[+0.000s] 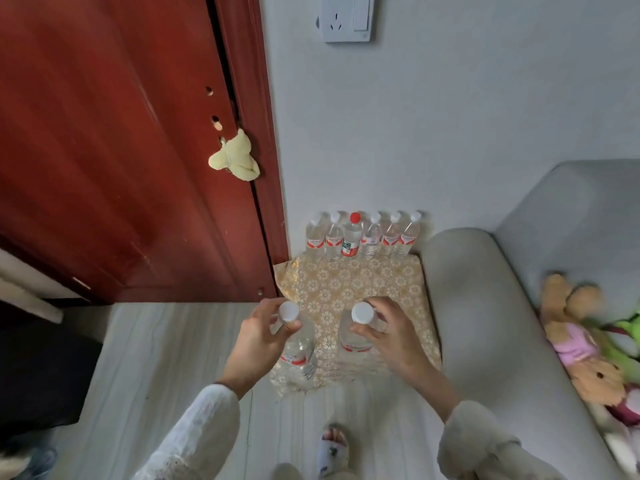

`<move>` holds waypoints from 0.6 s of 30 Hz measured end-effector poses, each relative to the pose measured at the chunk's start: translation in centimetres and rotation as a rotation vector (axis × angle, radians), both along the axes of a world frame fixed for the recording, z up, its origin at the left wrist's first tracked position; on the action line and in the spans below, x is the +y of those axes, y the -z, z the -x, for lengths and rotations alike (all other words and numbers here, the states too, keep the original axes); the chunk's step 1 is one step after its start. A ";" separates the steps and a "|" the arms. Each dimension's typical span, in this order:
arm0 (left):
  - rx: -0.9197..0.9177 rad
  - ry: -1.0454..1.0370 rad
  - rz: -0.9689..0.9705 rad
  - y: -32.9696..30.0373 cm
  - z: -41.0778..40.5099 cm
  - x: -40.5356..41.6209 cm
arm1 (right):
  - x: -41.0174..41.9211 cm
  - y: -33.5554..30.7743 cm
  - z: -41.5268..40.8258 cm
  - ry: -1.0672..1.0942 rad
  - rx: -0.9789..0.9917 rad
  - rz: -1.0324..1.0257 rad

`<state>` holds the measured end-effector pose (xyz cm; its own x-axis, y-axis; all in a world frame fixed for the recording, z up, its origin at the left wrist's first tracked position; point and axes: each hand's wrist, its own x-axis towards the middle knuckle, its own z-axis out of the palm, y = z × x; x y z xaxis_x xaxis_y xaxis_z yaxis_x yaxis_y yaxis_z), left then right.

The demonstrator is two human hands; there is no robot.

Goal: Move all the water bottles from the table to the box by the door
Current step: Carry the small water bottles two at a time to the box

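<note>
My left hand (261, 336) grips the neck of a clear water bottle (298, 351) with a white cap, held upright over the near left corner of the box. My right hand (388, 330) pinches the neck of a second white-capped bottle (353, 341) over the box's near middle. The box (346, 292) is covered in gold floral cloth and sits on the floor beside the red door (121, 150). Along its far edge, against the wall, several bottles (363, 235) stand in a row, one with a red cap (354, 217).
A grey sofa arm (485, 306) borders the box on the right, with plush toys (588, 348) on the seat. A yellow cloth (235, 157) hangs on the door edge. A dark object (34, 368) stands at left. My slippered foot (332, 448) is on the pale floor.
</note>
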<state>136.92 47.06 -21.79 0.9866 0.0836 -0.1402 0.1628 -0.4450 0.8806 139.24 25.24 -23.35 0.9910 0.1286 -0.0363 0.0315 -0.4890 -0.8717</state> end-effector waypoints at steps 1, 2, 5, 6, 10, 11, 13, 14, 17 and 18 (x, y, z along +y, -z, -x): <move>0.008 0.000 -0.022 0.4 -1.9 0.2 | 0.1 0.3 -1.8 -0.012 0.004 0.031; 0.013 0.006 -0.040 0.6 -3.3 0.3 | 0.1 0.5 -3.1 -0.017 0.007 0.049; 0.040 0.034 -0.063 1.7 -7.7 0.3 | 0.3 1.5 -7.4 -0.012 0.010 0.086; 0.066 0.047 -0.060 2.8 -10.4 0.7 | 0.6 2.6 -10.0 0.001 0.034 0.096; 0.078 0.043 -0.101 4.8 -14.7 0.7 | 1.1 4.5 -13.7 -0.006 0.109 0.165; 0.094 0.052 -0.114 5.8 -16.1 0.8 | 1.3 5.6 -15.0 0.001 0.120 0.183; 0.130 0.083 -0.157 7.6 -18.6 1.1 | 1.8 7.3 -17.0 0.003 0.129 0.221; 0.136 0.108 -0.180 8.3 -19.9 1.3 | 2.0 8.2 -17.9 0.006 0.132 0.238; 0.170 0.146 -0.214 10.3 -22.9 1.3 | 2.3 10.6 -20.6 0.027 0.167 0.266; 0.188 0.148 -0.221 11.0 -23.9 1.2 | 2.5 11.3 -21.6 0.042 0.190 0.257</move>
<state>160.78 48.24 -32.75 0.9489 -0.0106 -0.3155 0.2325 -0.6528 0.7210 160.85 27.75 -34.67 0.9676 0.0504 -0.2475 -0.1450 -0.6914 -0.7078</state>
